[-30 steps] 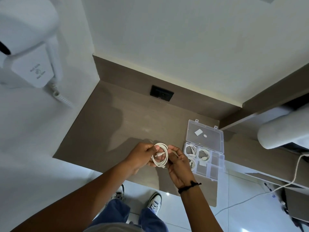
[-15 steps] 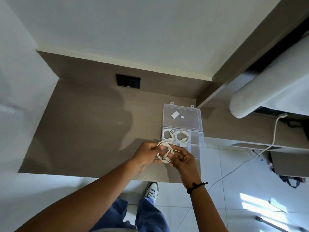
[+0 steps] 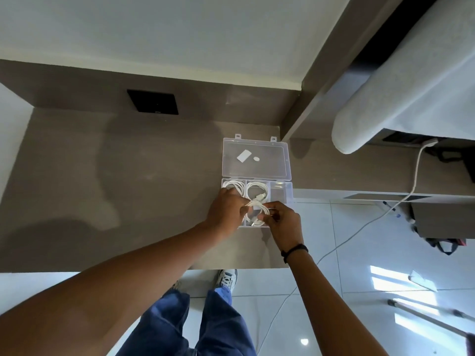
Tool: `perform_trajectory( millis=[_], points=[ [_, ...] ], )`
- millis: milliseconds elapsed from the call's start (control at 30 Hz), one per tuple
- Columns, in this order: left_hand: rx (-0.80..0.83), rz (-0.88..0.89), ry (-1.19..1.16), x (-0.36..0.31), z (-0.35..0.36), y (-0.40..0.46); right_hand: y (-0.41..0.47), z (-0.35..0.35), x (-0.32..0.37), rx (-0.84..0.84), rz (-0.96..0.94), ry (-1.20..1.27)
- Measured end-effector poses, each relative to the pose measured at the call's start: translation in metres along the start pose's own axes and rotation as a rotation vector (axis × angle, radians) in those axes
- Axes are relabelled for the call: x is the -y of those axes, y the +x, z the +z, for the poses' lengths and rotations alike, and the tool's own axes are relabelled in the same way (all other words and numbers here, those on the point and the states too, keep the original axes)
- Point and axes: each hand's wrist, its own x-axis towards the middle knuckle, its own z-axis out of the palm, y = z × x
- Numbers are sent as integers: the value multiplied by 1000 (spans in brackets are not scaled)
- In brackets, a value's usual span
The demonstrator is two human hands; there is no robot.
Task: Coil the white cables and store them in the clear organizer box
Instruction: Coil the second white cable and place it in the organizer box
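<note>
Coiled cable held over the organizer box, near row, ready to go down.

Brown tabletop (image 3: 102, 176); clear organizer box (image 3: 281, 194) sits at its right edge, lid (image 3: 257, 160) folded flat on the far side. Two far compartments of the box already hold coiled white cables (image 3: 257, 192). Both hands meet over the box's near row. Left hand (image 3: 226, 211) pinches the left rim of the coiled cable (image 3: 254, 214), right hand (image 3: 284, 224) pinches the right rim; fingers of both closed narrow on the loop. Coil lies roughly flat, held straight above a near compartment, so my read is the coming move is plain downward. Neither hand is nearer. Loose connector end (image 3: 253, 223) hangs at the near side, may snag the divider.
</note>
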Motion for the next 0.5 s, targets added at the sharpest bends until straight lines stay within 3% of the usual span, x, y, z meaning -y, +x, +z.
perform_trajectory(
  millis=[133, 300, 500],
  points=[
    [-3, 5, 140, 0, 10, 4, 3, 5, -4, -47, -36, -148],
    [141, -43, 277, -8, 15, 15, 8, 6, -7, -18, -47, -275],
    [76, -78, 84, -10, 13, 20, 17, 9, -12, -29, -24, -298]
  ],
)
